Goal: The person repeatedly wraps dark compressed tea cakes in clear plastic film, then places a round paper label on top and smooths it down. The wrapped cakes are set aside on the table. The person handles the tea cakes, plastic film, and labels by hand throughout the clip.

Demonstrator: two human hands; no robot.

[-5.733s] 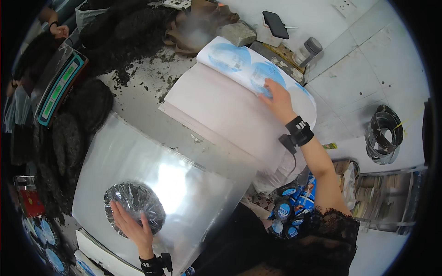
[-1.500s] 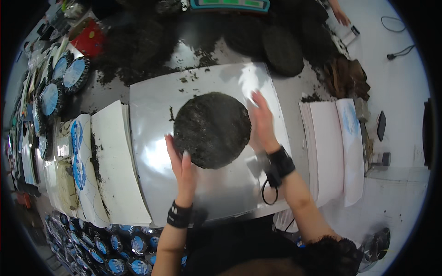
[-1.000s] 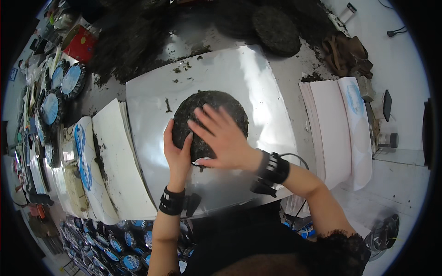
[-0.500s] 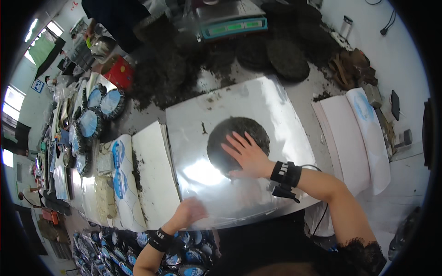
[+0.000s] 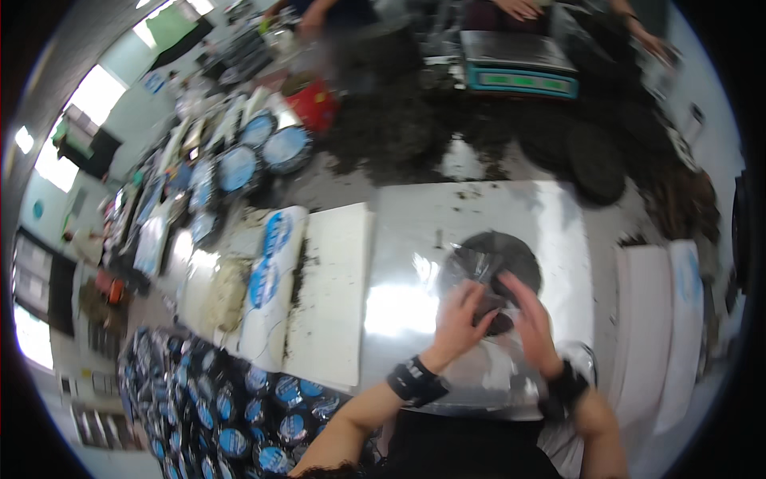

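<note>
On a shiny metal sheet (image 5: 407, 351) lies a dark, flat, round cake (image 5: 515, 251) of fibrous-looking material. Clear, glossy film (image 5: 479, 265) shows over its left part. My left hand (image 5: 459, 319) is at the cake's near left side, its fingers bent at the film and its thumb pointing right; a firm pinch cannot be made out. Across from it, my right hand (image 5: 533, 319) reaches over the cake's near right edge with fingers stretched and apart, slightly blurred. Dark cake surface shows between the two hands. Black bands circle both wrists.
White sheet stacks flank the metal sheet, left (image 5: 331, 279) and right (image 5: 642, 319). Farther off are loose dark material (image 5: 383, 132), a scale (image 5: 523, 80), more round cakes (image 5: 594, 164) and a red bucket (image 5: 315, 108). Blue-labelled packs (image 5: 231, 439) pile up lower left. Other people's hands (image 5: 519, 8) show beyond.
My left hand has come from the sheet's near edge to the cake. My right hand has gone from lying flat on the cake to its near right edge. The view has shifted left.
</note>
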